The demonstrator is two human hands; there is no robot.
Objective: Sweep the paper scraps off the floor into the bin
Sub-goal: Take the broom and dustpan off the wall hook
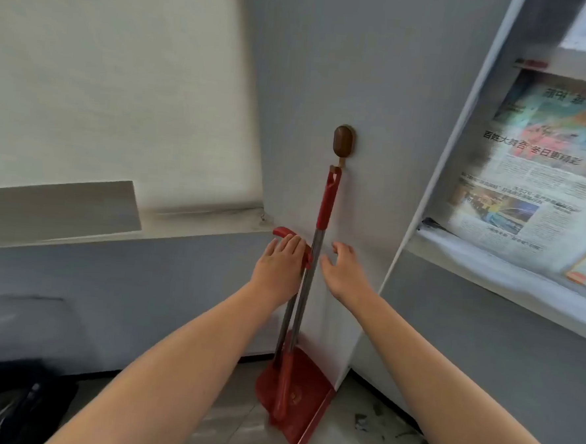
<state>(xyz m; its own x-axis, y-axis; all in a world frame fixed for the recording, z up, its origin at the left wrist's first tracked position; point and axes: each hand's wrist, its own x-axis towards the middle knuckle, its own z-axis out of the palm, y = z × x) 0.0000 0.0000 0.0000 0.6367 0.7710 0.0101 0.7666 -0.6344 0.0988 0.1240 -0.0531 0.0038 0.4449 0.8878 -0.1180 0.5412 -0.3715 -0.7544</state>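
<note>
A red broom (325,203) with a metal shaft hangs by its handle tip from a brown wall hook (343,140). A red dustpan (299,399) stands upright on the floor below it, its own metal shaft ending in a curved red grip (281,232). My left hand (279,265) lies over that curved grip, fingers resting on it. Just right of the broom shaft is my right hand (341,271), with spread fingers and nothing in it. Dark paper scraps (372,420) lie on the tiled floor at the lower right.
A grey wall column holds the hook. A white rack (468,136) with newspapers (542,158) leans on the right. A window ledge (79,222) and pale blind are on the left. A black bag (9,400) sits on the floor at the lower left.
</note>
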